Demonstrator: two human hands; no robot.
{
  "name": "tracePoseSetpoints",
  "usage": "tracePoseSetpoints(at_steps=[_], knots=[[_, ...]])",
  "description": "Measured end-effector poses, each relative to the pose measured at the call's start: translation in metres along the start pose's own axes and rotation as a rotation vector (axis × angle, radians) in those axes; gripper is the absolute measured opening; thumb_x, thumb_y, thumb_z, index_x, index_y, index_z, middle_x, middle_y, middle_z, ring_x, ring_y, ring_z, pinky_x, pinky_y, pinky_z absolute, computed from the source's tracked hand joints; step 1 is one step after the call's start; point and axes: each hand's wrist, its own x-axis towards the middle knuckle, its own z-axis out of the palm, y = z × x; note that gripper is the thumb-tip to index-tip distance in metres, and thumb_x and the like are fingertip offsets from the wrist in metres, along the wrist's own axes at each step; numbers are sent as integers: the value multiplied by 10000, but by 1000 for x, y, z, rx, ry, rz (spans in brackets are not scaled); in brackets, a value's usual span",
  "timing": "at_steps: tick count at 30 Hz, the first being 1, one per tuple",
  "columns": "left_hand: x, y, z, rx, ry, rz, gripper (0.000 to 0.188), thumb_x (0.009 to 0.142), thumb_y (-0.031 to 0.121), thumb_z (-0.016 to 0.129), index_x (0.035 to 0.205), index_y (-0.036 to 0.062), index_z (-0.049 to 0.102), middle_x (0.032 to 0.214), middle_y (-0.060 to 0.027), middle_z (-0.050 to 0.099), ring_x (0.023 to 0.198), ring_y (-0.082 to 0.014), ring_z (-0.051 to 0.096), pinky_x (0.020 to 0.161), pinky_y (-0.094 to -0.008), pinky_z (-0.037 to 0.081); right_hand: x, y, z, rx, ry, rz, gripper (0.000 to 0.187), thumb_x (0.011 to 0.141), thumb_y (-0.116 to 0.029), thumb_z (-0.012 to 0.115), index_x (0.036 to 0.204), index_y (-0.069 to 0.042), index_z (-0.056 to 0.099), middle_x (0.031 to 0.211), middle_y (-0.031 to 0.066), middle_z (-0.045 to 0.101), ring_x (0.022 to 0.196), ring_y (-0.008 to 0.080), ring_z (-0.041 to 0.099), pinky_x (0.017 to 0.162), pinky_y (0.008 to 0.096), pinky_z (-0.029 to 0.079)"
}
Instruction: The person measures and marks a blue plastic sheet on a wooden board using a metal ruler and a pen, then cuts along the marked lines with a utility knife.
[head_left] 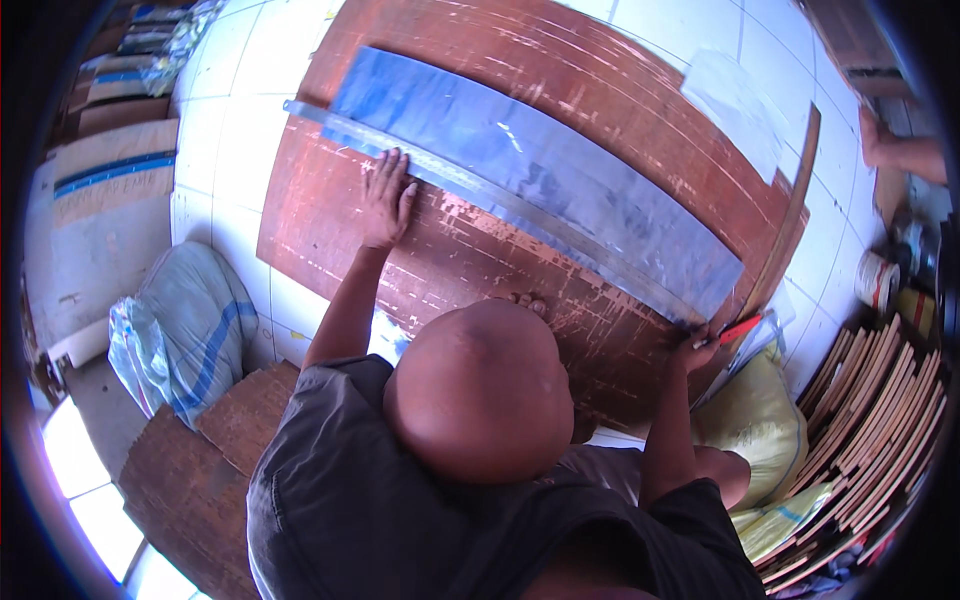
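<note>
A long blue-grey sheet (540,150) lies slantwise on a worn reddish-brown board (330,205). Along its near edge runs a long metal straightedge (470,182). My left hand (386,205) lies flat with its fingers stretched out, the fingertips on the straightedge towards its left end. At the right end of the sheet, my right hand (694,352) is closed round a red-handled cutter knife (738,330). Its blade is too small to make out, and part of that hand's grip is hidden.
A narrow wooden strip (790,210) lies along the board's right edge. Stacked thin boards (860,430) and a yellowish sack (760,425) stand at the lower right. A grey-white sack (195,320) sits at the left. Another person's bare foot (880,140) shows at the far right.
</note>
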Motion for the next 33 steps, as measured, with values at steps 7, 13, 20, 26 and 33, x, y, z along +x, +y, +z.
tracePoseSetpoints(at_steps=[7, 13, 20, 26, 33], knots=[[-14, -19, -10, -34, 39, 6, 505, 1065, 268, 483, 1539, 95, 474, 1610, -127, 433, 1530, -320, 338, 1256, -536, 179, 10, -167, 9, -273, 35, -361, 428, 1003, -346, 630, 1150, 54, 669, 1013, 229, 654, 969, 404, 618, 881, 499, 465], [-4, -16, -3, -35, 3, -1, 545, 1041, 281, 507, 1561, 134, 443, 1625, -91, 416, 1538, -271, 326, 1271, -503, 180, -56, -351, 125, 572, -466, -566, 289, 1059, -210, 515, 1166, 14, 663, 1066, 151, 669, 973, 232, 626, 886, 363, 491], [-20, -31, -10, -11, -80, -64, 549, 1012, 336, 503, 1522, 133, 474, 1593, -94, 444, 1554, -262, 284, 1285, -497, 139, -216, -542, 240, 875, -1208, -688, 102, 972, -78, 668, 960, -28, 580, 780, 30, 630, 711, 82, 589, 655, 275, 510], [-21, -33, 0, -100, -109, -16, 523, 907, 336, 598, 1360, 75, 597, 1407, -131, 584, 1446, -317, 427, 1277, -530, 164, -289, -600, 310, 827, -1217, -772, 187, 899, -83, 710, 922, -49, 527, 684, 87, 608, 600, 151, 595, 580, 341, 493], [-26, -39, 5, -63, -103, -11, 511, 897, 362, 600, 1325, 84, 610, 1373, -100, 592, 1437, -309, 433, 1281, -537, 161, -317, -617, 333, 689, -1155, -802, 283, 820, -83, 755, 888, -62, 481, 680, 87, 636, 607, 228, 662, 598, 367, 520]])
